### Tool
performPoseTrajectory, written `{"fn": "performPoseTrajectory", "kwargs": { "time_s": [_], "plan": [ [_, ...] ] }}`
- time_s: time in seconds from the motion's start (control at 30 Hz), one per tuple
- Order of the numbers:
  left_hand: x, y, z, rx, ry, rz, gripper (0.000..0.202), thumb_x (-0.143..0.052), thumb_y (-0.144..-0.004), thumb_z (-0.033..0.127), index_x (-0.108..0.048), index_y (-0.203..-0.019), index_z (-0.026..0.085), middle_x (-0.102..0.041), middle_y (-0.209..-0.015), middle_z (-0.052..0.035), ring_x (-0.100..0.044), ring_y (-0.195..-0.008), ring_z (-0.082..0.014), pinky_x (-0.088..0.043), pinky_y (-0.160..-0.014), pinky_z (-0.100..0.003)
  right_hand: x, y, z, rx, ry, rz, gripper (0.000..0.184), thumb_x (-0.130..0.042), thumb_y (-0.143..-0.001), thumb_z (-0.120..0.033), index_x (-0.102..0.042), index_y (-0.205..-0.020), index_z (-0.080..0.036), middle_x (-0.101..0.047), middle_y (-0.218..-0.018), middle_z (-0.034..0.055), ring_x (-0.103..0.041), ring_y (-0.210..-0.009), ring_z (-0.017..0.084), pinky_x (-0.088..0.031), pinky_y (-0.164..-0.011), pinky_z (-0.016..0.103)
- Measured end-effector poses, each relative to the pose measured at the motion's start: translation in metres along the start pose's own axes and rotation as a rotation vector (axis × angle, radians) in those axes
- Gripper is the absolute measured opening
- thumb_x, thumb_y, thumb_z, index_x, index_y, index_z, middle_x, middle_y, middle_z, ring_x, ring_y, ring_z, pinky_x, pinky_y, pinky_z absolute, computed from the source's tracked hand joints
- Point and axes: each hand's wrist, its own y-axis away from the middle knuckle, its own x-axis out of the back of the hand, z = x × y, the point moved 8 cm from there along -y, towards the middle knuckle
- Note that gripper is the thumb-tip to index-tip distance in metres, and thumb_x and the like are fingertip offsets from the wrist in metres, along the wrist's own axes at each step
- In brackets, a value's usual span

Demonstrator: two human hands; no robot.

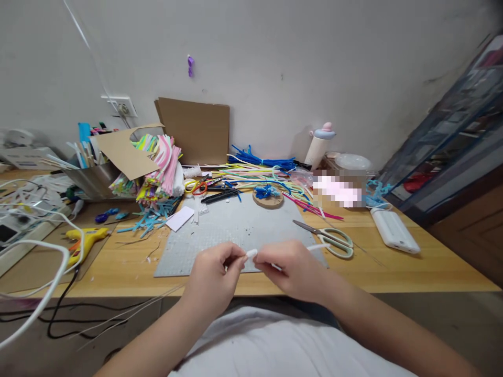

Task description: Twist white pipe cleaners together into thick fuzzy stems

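Observation:
Between my two hands, just above the front of the grey cutting mat point(220, 220), is a white pipe cleaner point(251, 253). My left hand point(214, 272) pinches one part of it between thumb and fingertips. Closed around it close by is my right hand point(293, 264), and a straight white length sticks out to the right beyond the knuckles. A short, thick white part shows in the small gap between the fingertips; its exact shape is partly hidden. Thin pale wires point(157, 298) stretch leftward from near my left wrist. Right of my right hand lie scissors point(334, 240) with pale green handles.
A round wooden piece point(268, 199) with blue fuzzy bits sits on the mat's back. Behind are loose coloured pipe cleaners point(251, 175). A yellow glue gun point(88, 243) and white cables lie left. A white power bank point(395, 230) lies right, a bottle point(319, 146) stands behind.

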Motion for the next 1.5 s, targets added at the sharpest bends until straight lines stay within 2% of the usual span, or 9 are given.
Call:
{"fn": "performPoseTrajectory", "kwargs": {
  "time_s": [0.17, 0.3, 0.43, 0.73, 0.9, 1.0, 1.1, 1.37, 1.5],
  "plan": [
    [-0.008, 0.001, 0.01, -0.137, -0.176, -0.015, 0.014, -0.051, -0.079, 0.013, -0.061, -0.072, 0.02, -0.063, -0.066, 0.0015, -0.055, -0.062, -0.0125, -0.036, -0.058, -0.023, 0.012, 0.003, -0.019, 0.072, 0.103, 0.013, 0.014, -0.046, -0.083, -0.013, -0.058, -0.077, -0.017, -0.062, -0.069, 0.0012, -0.053, -0.063, 0.012, -0.031, -0.057, 0.024],
    [-0.013, 0.003, 0.021, -0.2, -0.164, -0.075, 0.012, -0.052, -0.079, 0.014, -0.06, -0.071, 0.02, -0.063, -0.063, 0.0028, -0.055, -0.059, -0.0114, -0.035, -0.056, -0.022, 0.025, -0.014, 0.005, -0.029, -0.143, 0.056, 0.011, -0.054, -0.082, -0.016, -0.064, -0.082, -0.017, -0.067, -0.074, 0.0001, -0.057, -0.065, 0.01, -0.037, -0.06, 0.02],
    [-0.003, -0.006, 0.022, -0.17, -0.099, -0.019, 0.011, -0.055, -0.079, 0.017, -0.061, -0.072, 0.021, -0.064, -0.063, 0.0041, -0.056, -0.058, -0.0101, -0.036, -0.055, -0.021, 0.007, -0.015, 0.028, -0.105, -0.266, 0.037, 0.013, -0.056, -0.082, -0.021, -0.066, -0.074, -0.016, -0.062, -0.063, -0.0014, -0.052, -0.056, 0.008, -0.034, -0.052, 0.019],
    [-0.021, -0.042, 0.022, -0.257, -0.342, 0.1, 0.013, -0.051, -0.08, 0.013, -0.061, -0.076, 0.02, -0.068, -0.071, 0.0001, -0.062, -0.067, -0.0159, -0.039, -0.06, -0.025, 0.021, 0.006, 0.016, -0.043, 0.117, 0.275, 0.018, -0.045, -0.087, -0.018, -0.062, -0.08, -0.016, -0.063, -0.07, 0.0044, -0.054, -0.065, 0.014, -0.033, -0.061, 0.026],
    [-0.043, -0.057, 0.026, -0.337, -0.454, 0.049, 0.014, -0.049, -0.08, 0.014, -0.061, -0.075, 0.021, -0.068, -0.07, -0.0002, -0.062, -0.063, -0.0173, -0.035, -0.054, -0.027, 0.032, -0.009, 0.078, -0.272, -0.149, 0.222, 0.016, -0.052, -0.085, -0.027, -0.064, -0.081, -0.018, -0.064, -0.074, 0.0026, -0.053, -0.067, 0.013, -0.036, -0.062, 0.024],
    [-0.044, -0.065, 0.025, -0.353, -0.353, 0.037, 0.013, -0.051, -0.081, 0.015, -0.061, -0.076, 0.022, -0.068, -0.069, 0.0014, -0.062, -0.063, -0.0154, -0.036, -0.055, -0.026, 0.012, -0.016, 0.117, -0.422, -0.548, 0.089, 0.021, -0.058, -0.08, -0.036, -0.063, -0.075, -0.015, -0.057, -0.062, 0.0002, -0.05, -0.058, 0.011, -0.037, -0.055, 0.022],
    [-0.038, -0.076, 0.02, -0.319, -0.23, 0.063, 0.013, -0.051, -0.081, 0.015, -0.061, -0.076, 0.022, -0.068, -0.071, 0.0015, -0.062, -0.066, -0.0139, -0.039, -0.06, -0.025, -0.003, -0.02, 0.122, -0.426, -0.694, 0.036, 0.028, -0.056, -0.08, -0.04, -0.06, -0.07, -0.014, -0.048, -0.054, -0.0028, -0.044, -0.052, 0.01, -0.034, -0.05, 0.021],
    [-0.037, -0.095, -0.002, -0.241, -0.232, 0.123, 0.013, -0.05, -0.082, 0.015, -0.06, -0.078, 0.021, -0.069, -0.075, -0.0003, -0.063, -0.071, -0.0164, -0.042, -0.063, -0.026, 0.019, -0.025, 0.071, -0.166, 0.218, 0.2, 0.02, -0.044, -0.088, -0.02, -0.059, -0.074, -0.017, -0.06, -0.068, 0.0035, -0.052, -0.065, 0.015, -0.03, -0.059, 0.027],
    [-0.042, -0.097, -0.012, -0.217, -0.278, 0.097, 0.011, -0.05, -0.083, 0.016, -0.06, -0.08, 0.021, -0.069, -0.077, -0.0008, -0.063, -0.073, -0.0178, -0.042, -0.064, -0.027, 0.02, -0.032, 0.072, -0.076, 0.395, 0.185, 0.022, -0.043, -0.09, -0.021, -0.06, -0.078, -0.017, -0.062, -0.069, 0.0039, -0.055, -0.067, 0.016, -0.031, -0.06, 0.027]
  ]
}}
